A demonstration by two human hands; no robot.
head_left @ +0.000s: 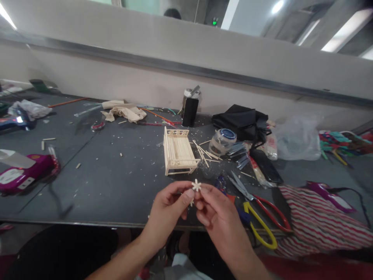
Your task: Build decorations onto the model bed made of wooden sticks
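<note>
Between my two hands, near the table's front edge, is a small pale star-shaped piece [196, 185] made of short sticks. My left hand [171, 202] pinches it from the left with thumb and forefinger. From the right, the fingertips of my right hand [217, 208] close on it too. Part of a second small pale piece [192, 202] shows just below, among the fingers; which hand holds it I cannot tell. A miniature bed of pale sticks [179, 149] stands on the table beyond my hands, with star shapes in its headboard.
Loose sticks [205, 153], a clear jar with a blue lid [222, 142], scissors [241, 186] and red-handled and yellow-handled tools lie right of the bed. Farther right are a black phone [266, 166] and striped cloth [320, 221]. A purple device [27, 173] sits left; a dark upright object [190, 112] stands behind.
</note>
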